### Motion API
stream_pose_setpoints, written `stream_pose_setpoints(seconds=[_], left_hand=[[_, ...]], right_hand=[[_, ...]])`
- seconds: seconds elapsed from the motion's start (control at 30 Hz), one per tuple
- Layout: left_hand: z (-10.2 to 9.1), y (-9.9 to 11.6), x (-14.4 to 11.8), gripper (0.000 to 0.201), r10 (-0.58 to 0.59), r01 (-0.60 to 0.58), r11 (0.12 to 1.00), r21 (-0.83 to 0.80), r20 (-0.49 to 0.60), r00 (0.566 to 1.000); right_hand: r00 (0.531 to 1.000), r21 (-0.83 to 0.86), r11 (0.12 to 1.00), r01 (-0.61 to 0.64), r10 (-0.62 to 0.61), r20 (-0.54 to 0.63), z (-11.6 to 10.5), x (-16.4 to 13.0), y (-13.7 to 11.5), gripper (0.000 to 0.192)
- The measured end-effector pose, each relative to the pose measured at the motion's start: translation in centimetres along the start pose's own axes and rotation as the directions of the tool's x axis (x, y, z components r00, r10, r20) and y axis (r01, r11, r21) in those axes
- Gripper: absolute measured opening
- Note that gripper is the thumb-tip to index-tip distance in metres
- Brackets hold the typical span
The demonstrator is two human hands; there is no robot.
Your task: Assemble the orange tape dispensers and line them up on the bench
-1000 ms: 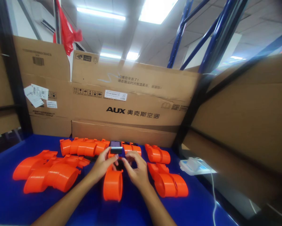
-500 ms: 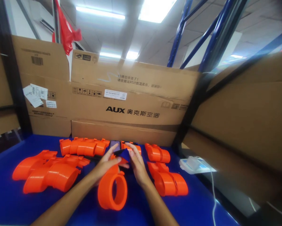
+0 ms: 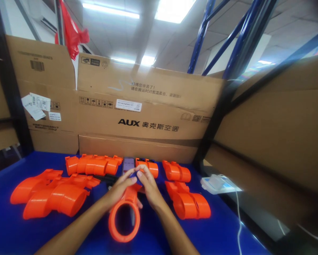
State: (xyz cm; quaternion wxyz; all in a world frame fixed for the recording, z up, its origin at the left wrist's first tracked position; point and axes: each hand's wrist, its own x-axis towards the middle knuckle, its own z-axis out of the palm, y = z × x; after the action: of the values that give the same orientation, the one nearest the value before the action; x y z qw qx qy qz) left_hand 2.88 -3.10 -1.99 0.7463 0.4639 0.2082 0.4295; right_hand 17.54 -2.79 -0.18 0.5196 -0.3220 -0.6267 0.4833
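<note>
My left hand [image 3: 120, 189] and my right hand [image 3: 148, 186] meet over an orange plastic duct part [image 3: 124, 216], tilted up so its round open end faces me. Both hands grip its far end, fingertips touching above it. A phone [image 3: 128, 164] lies just beyond my fingers on the blue table [image 3: 12, 230].
More orange duct parts lie around: a pile at the left [image 3: 52, 194], a row at the back [image 3: 92, 164], two more at the right [image 3: 189, 203]. Cardboard boxes [image 3: 148, 113] wall the back and right. A white device with a cable [image 3: 216, 184] sits at the right edge.
The orange part has been tipped up from lying flat, so its round opening now faces me. My hands shifted to its far end; the small dark blue piece seen between them is gone from sight.
</note>
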Motion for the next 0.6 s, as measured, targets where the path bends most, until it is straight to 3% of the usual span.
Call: stream_pose_setpoints(seconds=[0.27, 0.43, 0.5, 0.6], left_hand=[[-1.1, -0.8, 0.8, 0.076, 0.02, -0.02, 1.0, -0.001, 0.031, 0.999], [-1.1, 0.1, 0.6, 0.066, 0.105, -0.103, 0.989, -0.103, 0.019, 0.994], [-1.2, 0.9, 0.3, 0.061, 0.169, -0.168, 0.966, -0.198, -0.01, 0.985], [-1.1, 1.8, -0.2, 0.057, 0.208, -0.217, 0.929, -0.298, -0.06, 0.976]], right_hand=[[0.998, 0.035, 0.999, 0.01, -0.008, -0.059, 0.7, 0.2, 0.2, 0.034], [0.988, 0.067, 0.998, -0.012, 0.022, -0.154, -0.7, 1.1, 0.6, 0.045], [0.974, -0.038, 0.999, 0.006, -0.014, -0.225, -2.0, 1.5, 0.8, 0.046], [0.967, -0.419, 0.908, -0.023, -0.085, -0.238, -3.9, 1.4, 1.0, 0.031]])
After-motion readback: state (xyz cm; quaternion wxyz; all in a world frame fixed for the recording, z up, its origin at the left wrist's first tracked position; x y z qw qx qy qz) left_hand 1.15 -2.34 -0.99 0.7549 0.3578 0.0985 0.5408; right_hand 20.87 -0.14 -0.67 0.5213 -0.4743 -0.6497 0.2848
